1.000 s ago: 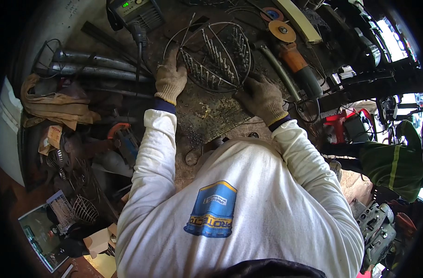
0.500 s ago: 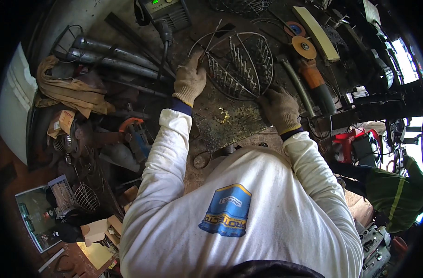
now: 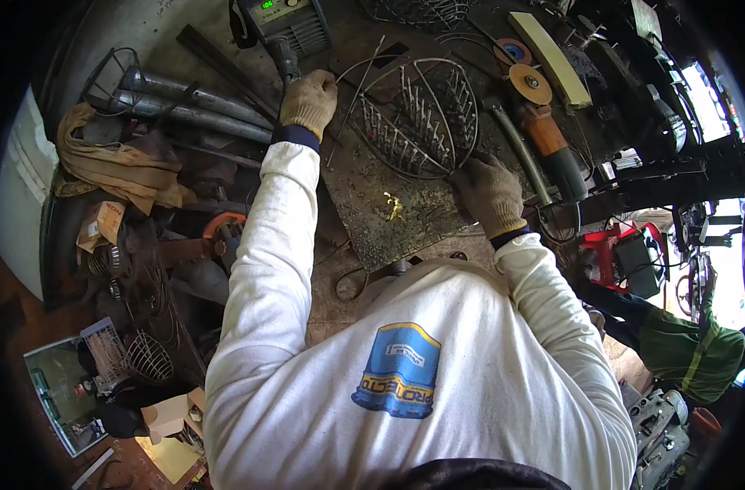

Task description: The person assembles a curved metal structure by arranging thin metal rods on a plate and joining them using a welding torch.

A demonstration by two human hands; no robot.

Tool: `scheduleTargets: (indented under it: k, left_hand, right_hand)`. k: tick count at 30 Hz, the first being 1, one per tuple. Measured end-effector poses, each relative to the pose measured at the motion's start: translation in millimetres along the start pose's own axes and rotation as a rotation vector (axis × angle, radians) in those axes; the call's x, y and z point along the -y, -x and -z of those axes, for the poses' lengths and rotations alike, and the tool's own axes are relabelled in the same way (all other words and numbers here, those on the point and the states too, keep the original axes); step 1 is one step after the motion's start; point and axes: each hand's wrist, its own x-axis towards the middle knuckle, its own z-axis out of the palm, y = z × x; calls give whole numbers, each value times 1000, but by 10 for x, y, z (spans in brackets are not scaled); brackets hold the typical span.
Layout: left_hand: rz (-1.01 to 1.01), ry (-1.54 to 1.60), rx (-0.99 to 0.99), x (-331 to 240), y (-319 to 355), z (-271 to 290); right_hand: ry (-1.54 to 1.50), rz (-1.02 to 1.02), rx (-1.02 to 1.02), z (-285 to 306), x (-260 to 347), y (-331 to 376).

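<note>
A heart-shaped metal wire frame (image 3: 422, 151) with rows of short upright rods lies on the dark metal worktop (image 3: 372, 224) ahead of me. My right hand (image 3: 490, 189), in a brown knit glove, grips its lower right rim. In a matching glove, my left hand (image 3: 309, 101) is at the far left, its fingers curled where the frame's outer wire loop ends, beside the welder's cable plug (image 3: 283, 59). What those fingers hold, if anything, is hidden. A thin rod (image 3: 356, 103) lies slanted over the frame's left side.
An angle grinder (image 3: 548, 135) and a metal tube (image 3: 522, 155) lie right of the frame. The welding machine (image 3: 295, 24) stands at the back left. Steel pipes (image 3: 197, 110) and a brown cloth (image 3: 115, 163) are on the left. A person in a green top (image 3: 687, 351) is at the right.
My left hand has let go of the thin rod and moved left and away from me, toward the cable plug. The rod now rests across the frame. My right hand stays at the rim.
</note>
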Motion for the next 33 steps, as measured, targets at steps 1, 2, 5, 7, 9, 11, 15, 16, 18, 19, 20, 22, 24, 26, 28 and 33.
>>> scheduleTargets:
  k: [1, 2, 5, 7, 9, 11, 15, 16, 18, 19, 20, 22, 24, 26, 28, 33]
  left_hand:
    - [54, -9, 26, -73, -7, 27]
    - [50, -6, 29, -81, -3, 7]
    - [15, -30, 61, -15, 82, 5]
    - [-30, -48, 111, -13, 231, 39]
    - [49, -43, 142, 51, 459, 29]
    - [51, -171, 184, -37, 683, 13]
    - [65, -203, 120, -21, 866, -133]
    - [21, -221, 92, 4, 868, -160]
    - [-14, -233, 60, -3, 859, -175]
    - [4, -227, 82, -46, 842, -151]
    - [21, -221, 106, -66, 826, -143]
    - [-5, -244, 65, -3, 782, -203]
    - [-42, -266, 26, 24, 764, -232]
    - [27, -262, 56, 17, 742, -231]
    - [76, -209, 73, 9, 729, -194]
    - [180, -132, 82, 60, 710, -97]
  right_hand:
    - [-7, -1, -32, -12, -7, 12]
    - [-13, -1, -65, -19, -12, 17]
    - [-13, 2, -49, -17, 15, 19]
    - [-23, 10, -70, -38, -11, 27]
    - [-36, 33, -89, -61, -4, 20]
    - [-24, 17, -114, -105, -23, 19]
    - [-36, 23, -98, -102, -40, 13]
    - [-39, 13, -93, -87, -25, 17]
    - [-35, 11, -85, -72, -14, 18]
    - [-24, 11, -87, -78, -24, 16]
    - [-12, 10, -90, -85, -34, 9]
    - [-24, 25, -95, -100, -33, 5]
    - [-36, 29, -106, -113, -42, 6]
    - [-37, 19, -117, -121, -43, 10]
    - [-19, -2, -93, -110, -22, -2]
    - [-27, 76, -221, -190, -85, 15]
